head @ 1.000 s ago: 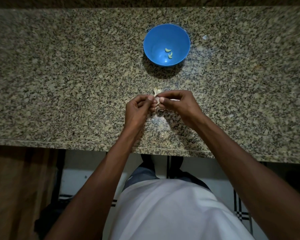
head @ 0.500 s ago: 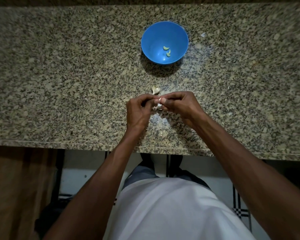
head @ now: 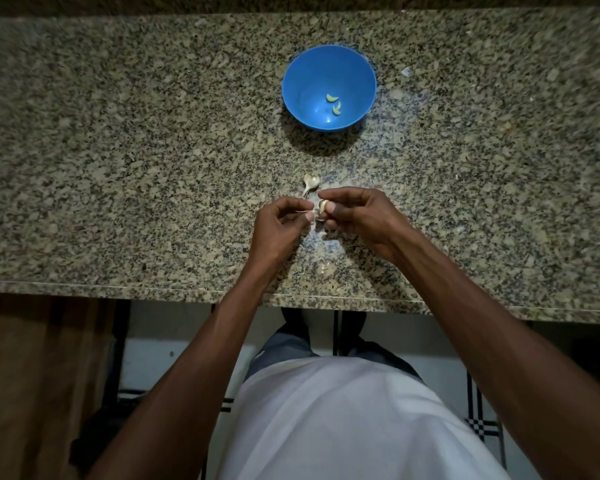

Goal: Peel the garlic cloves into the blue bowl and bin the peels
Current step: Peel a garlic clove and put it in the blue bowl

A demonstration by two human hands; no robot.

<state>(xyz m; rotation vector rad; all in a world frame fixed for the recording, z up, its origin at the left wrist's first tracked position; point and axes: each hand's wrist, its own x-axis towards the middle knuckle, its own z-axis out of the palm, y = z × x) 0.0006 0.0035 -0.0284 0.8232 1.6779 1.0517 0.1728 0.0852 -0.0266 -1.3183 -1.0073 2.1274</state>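
Granite counter [head: 118, 168] | blue bowl [head: 291, 84]: 2 cloves [head: 332, 98] | hands: right [head: 364, 216] pinches clove [head: 323, 205], left [head: 278, 226] peel [head: 305, 212]

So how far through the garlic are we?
Done: two peeled cloves lie in the blue bowl. In hand: the right hand pinches a clove while the left hand pulls skin away. Left: an unpeeled piece and loose peels on the counter; no bin visible.

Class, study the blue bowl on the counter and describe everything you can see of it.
The blue bowl is round, plain and smooth, plastic by its look. It stands upright on the speckled granite counter, beyond both hands, and neither hand touches it. Two pale peeled garlic cloves lie on its floor. It casts a dark shadow towards the person.
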